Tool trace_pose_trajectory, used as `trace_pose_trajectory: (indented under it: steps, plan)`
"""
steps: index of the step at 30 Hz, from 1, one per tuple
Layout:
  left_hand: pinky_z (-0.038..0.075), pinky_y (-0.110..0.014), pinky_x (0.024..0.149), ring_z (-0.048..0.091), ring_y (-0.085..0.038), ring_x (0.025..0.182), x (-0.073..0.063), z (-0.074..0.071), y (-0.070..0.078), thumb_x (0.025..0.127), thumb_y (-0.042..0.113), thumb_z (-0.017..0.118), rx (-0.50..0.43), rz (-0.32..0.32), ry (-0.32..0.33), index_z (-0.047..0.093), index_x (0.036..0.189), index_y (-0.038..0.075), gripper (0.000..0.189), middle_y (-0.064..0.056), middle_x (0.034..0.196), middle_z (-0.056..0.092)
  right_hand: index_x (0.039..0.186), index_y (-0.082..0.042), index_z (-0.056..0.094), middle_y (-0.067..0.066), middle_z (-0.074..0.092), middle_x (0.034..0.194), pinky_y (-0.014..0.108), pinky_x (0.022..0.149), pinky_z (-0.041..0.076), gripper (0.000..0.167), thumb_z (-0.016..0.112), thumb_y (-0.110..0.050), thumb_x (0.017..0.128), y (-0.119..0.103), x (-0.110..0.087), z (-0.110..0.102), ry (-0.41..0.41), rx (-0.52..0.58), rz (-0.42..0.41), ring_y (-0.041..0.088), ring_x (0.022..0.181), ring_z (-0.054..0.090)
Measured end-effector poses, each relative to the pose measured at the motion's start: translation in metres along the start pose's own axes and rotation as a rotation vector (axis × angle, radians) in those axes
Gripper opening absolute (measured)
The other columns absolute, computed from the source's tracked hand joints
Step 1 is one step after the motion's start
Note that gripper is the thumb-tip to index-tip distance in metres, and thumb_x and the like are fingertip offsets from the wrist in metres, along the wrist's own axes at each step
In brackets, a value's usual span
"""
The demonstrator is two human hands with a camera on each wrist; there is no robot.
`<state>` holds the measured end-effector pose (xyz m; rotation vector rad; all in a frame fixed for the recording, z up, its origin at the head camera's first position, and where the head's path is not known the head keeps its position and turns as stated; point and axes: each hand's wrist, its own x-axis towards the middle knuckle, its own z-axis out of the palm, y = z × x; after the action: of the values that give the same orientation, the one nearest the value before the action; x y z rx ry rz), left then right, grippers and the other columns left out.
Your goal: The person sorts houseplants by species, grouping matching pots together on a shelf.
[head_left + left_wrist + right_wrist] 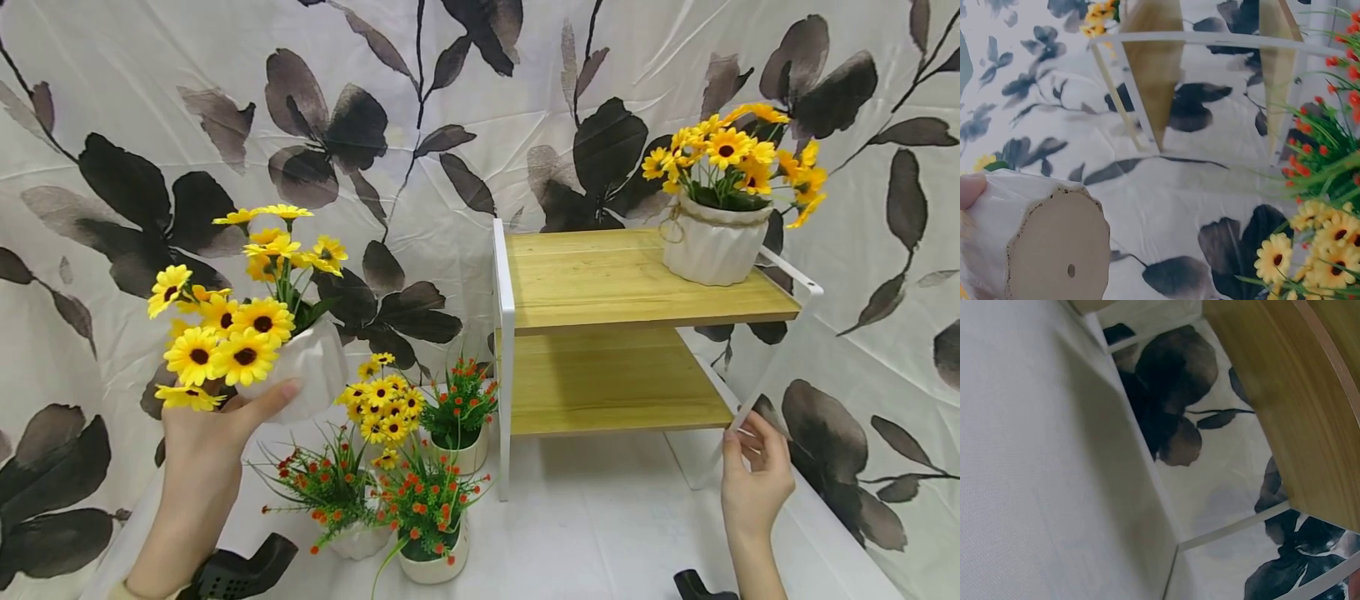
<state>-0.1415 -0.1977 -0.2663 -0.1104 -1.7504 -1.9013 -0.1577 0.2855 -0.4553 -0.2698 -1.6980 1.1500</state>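
Observation:
My left hand [210, 433] grips a white ceramic flowerpot [318, 375] of yellow sunflowers [245, 356], holding it raised and tilted at the left. The pot's underside with a small drain hole faces the left wrist camera, where my thumb [969, 190] shows at the edge. On the right, the fingers of my right hand [757, 475] pinch the white front leg of a two-tier wooden shelf [585, 275]. A second white pot [716, 246] with yellow flowers stands upright on the top board's right side. The lower board [615, 392] bears nothing.
Left of the shelf, several small potted plants cluster on the white table [585, 533]: red-flowered pots [435, 567] and a clump of small yellow daisies [382, 404]. A floral cloth [450, 200] hangs behind. Black wrist-camera mounts [247, 571] show at both wrists.

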Motion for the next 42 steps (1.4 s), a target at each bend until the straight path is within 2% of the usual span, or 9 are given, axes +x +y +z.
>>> trace_pose_trajectory:
  steps: [4,12,18,24,28,32,35,38,42]
  plan:
    - [0.048,-0.013,0.092,0.041,-0.019,0.130,0.000,0.006,0.008,0.059,-0.030,0.071,-0.068,0.029,-0.030,0.040,0.141,0.013,0.097,-0.004,0.141,0.045,0.117,0.007,0.062,-0.026,0.052,0.099,0.002,0.078,0.044,0.033,0.060,0.013,0.084,-0.002,0.000,0.001,-0.008,0.012,-0.001,-0.010,0.086,0.054]
    - [0.045,-0.018,0.097,0.045,-0.019,0.124,0.006,0.022,0.019,0.062,-0.030,0.069,-0.129,0.068,-0.109,0.041,0.139,0.011,0.091,-0.005,0.136,0.048,0.117,0.010,0.062,-0.026,0.052,0.098,0.001,0.077,0.043,0.033,0.059,0.014,0.084,-0.002,0.001,0.001,0.000,0.009,-0.004,-0.007,0.084,0.053]
    - [0.044,-0.020,0.096,0.045,-0.018,0.123,0.007,0.033,0.026,0.067,-0.025,0.070,-0.133,0.043,-0.153,0.040,0.139,0.014,0.087,-0.003,0.136,0.048,0.116,0.014,0.060,-0.025,0.052,0.098,0.001,0.078,0.043,0.034,0.058,0.016,0.083,-0.002,0.001,0.002,0.004,0.014,-0.001,-0.007,0.084,0.053]
    - [0.044,-0.021,0.096,0.043,-0.017,0.124,0.008,0.046,0.033,0.070,-0.019,0.073,-0.117,0.019,-0.194,0.038,0.140,0.018,0.086,0.000,0.137,0.046,0.116,0.012,0.061,-0.026,0.052,0.097,0.001,0.078,0.043,0.033,0.059,0.016,0.083,-0.001,0.001,0.001,0.003,0.005,-0.002,-0.008,0.084,0.053]
    - [0.042,-0.020,0.098,0.042,-0.016,0.124,0.010,0.059,0.036,0.069,-0.019,0.073,-0.135,0.040,-0.227,0.038,0.138,0.017,0.086,0.000,0.136,0.046,0.116,0.012,0.061,-0.027,0.052,0.097,0.001,0.078,0.043,0.033,0.060,0.015,0.084,0.000,0.001,0.000,0.003,0.010,0.002,-0.008,0.084,0.053]
    - [0.045,-0.020,0.097,0.046,-0.016,0.124,0.011,0.073,0.038,0.068,-0.020,0.073,-0.168,0.054,-0.267,0.041,0.136,0.014,0.083,-0.001,0.135,0.049,0.116,0.011,0.061,-0.027,0.052,0.097,0.001,0.078,0.044,0.032,0.060,0.014,0.084,0.000,0.002,0.000,0.006,0.008,0.011,-0.008,0.084,0.053]
    - [0.049,-0.020,0.092,0.050,-0.016,0.119,0.010,0.084,0.040,0.069,-0.015,0.075,-0.152,0.034,-0.278,0.045,0.133,0.014,0.076,-0.001,0.130,0.054,0.116,0.011,0.061,-0.027,0.052,0.097,0.001,0.078,0.043,0.033,0.060,0.014,0.084,-0.001,0.002,0.000,0.007,0.008,0.012,-0.008,0.084,0.053]
    - [0.047,-0.020,0.093,0.051,-0.016,0.119,0.010,0.093,0.042,0.071,-0.009,0.078,-0.129,0.013,-0.302,0.047,0.132,0.014,0.072,0.000,0.129,0.056,0.116,0.011,0.061,-0.027,0.051,0.097,0.001,0.078,0.043,0.033,0.060,0.014,0.084,-0.001,0.002,0.000,0.004,0.008,0.016,-0.007,0.084,0.053]
    - [0.047,-0.020,0.093,0.052,-0.014,0.115,0.009,0.104,0.044,0.071,0.000,0.082,-0.077,-0.024,-0.300,0.051,0.128,0.013,0.066,0.001,0.126,0.059,0.117,0.010,0.061,-0.026,0.052,0.098,0.001,0.079,0.044,0.033,0.060,0.013,0.084,-0.002,0.000,0.000,0.003,0.008,0.028,-0.007,0.084,0.053]
